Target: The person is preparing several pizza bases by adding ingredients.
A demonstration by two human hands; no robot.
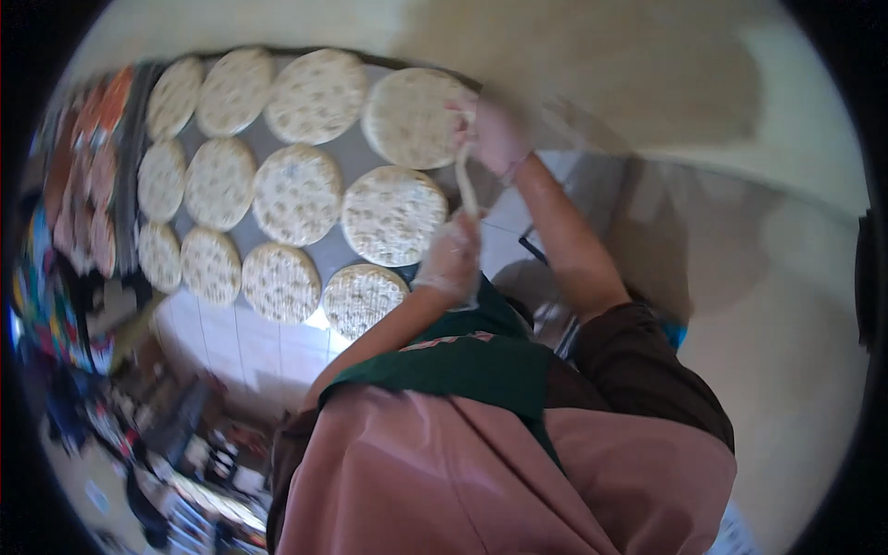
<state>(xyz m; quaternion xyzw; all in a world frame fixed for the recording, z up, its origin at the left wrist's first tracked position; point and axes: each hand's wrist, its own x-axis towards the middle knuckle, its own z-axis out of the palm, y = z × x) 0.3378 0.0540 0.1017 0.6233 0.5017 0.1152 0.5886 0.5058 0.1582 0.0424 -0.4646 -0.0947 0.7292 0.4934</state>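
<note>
A long pale strip [467,183], which looks like dough or string cheese, runs between my two hands. Its upper part is pinched in my right hand [495,137], over the right edge of a round flat dough base [412,118]. At the lower end my left hand [452,252] closes on it, beside another dimpled dough base [393,216]. Thin clear gloves cover both hands. More round bases, such as this pale one [297,194], lie in rows on the grey table [356,159]. My fingertips are partly blurred.
Along the table's far side runs a beige wall [592,55]. At the far left, a stack or rack holds flat rounds with orange and reddish toppings [92,176]. White floor tiles [250,347] show below the table, with cluttered goods [208,453] at lower left.
</note>
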